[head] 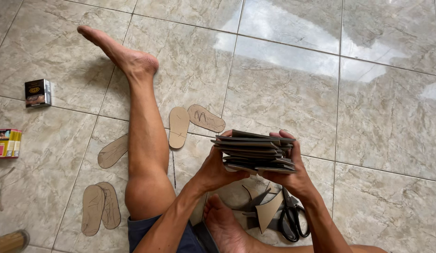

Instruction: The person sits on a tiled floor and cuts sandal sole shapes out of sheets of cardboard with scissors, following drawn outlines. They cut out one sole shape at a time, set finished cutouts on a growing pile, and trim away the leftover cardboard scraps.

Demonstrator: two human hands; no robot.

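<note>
A glossy beige tiled floor (321, 93) fills the view, and a person sits on it with a bare leg (143, 140) stretched out to the left of the stack of dark cut sheets (254, 152) held in front of them. That stack, many thin grey-black pieces lying flat on one another, hangs above the floor, just above the other bare foot (225, 229). The left hand (215, 168) clamps the stack's left end, thumb on top and fingers beneath; the right hand (293, 173) clamps its right end the same way. Below the stack lie offcuts (268, 211) of dark and tan sheet, with black-handled scissors (290, 218) touching them. Up and left of the stack, two tan cardboard sole templates (192, 122) lie side by side; three more sole templates (103, 192) lie beyond the leg. Far left of the stack sit a small dark box (37, 92) and a red and yellow packet (6, 143).
</note>
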